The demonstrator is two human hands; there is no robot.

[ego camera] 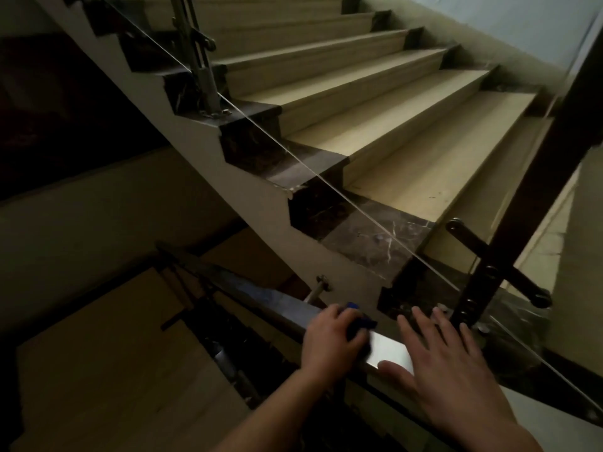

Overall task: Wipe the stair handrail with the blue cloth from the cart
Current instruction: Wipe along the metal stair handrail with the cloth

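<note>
A flat shiny metal handrail (267,300) runs from the lower right up toward the left in the head view. My left hand (331,339) curls over the rail and presses the blue cloth (458,322) onto it; only a dark blue edge of the cloth shows past the fingers. My right hand (447,363) hovers with straight spread fingers just to the right, over the rail's bright end, holding nothing. Whether it touches the rail I cannot tell.
A glass panel with a thin bright edge (293,151) lines the ascending steps (408,132). A dark metal baluster with brackets (483,272) stands right of my hands, another post (202,66) further up. Below left lies the lower flight and a dark stairwell gap.
</note>
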